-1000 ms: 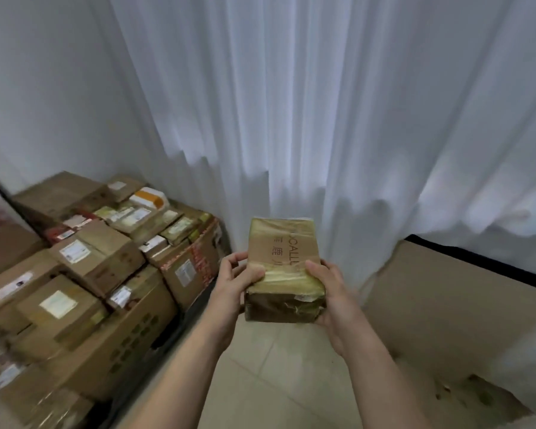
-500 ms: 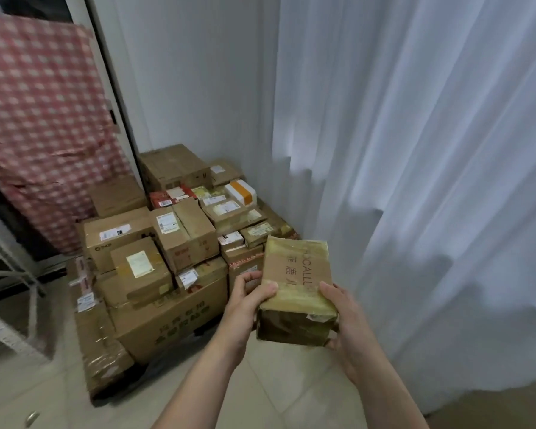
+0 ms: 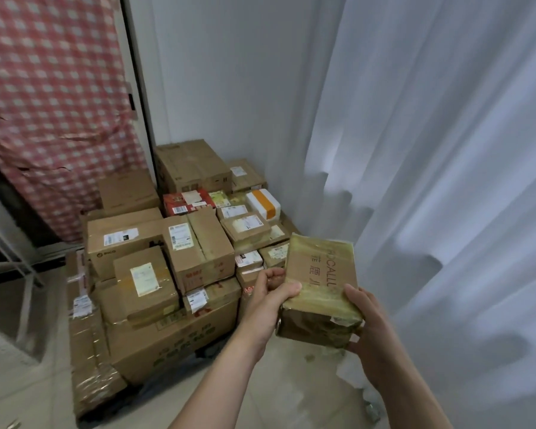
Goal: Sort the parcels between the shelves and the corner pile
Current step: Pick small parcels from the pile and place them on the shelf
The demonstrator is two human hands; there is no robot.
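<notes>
A small brown parcel [image 3: 321, 286], wrapped in shiny tape with printed letters on top, is held in front of me at chest height. My left hand [image 3: 268, 301] grips its left edge, thumb on top. My right hand [image 3: 367, 323] grips its near right corner from the side and below. The corner pile [image 3: 174, 261] of cardboard boxes with white labels is stacked on the floor to the left and beyond the parcel, against the wall.
A white curtain [image 3: 446, 181] hangs along the right. A red checked cloth [image 3: 50, 103] covers an opening at upper left. A grey metal frame [image 3: 16, 267] stands at the left edge. Pale tiled floor [image 3: 260, 391] lies under my arms.
The view has swung left, so the corner pile has come into the centre and looks closer. Both hands keep the same hold on the parcel.
</notes>
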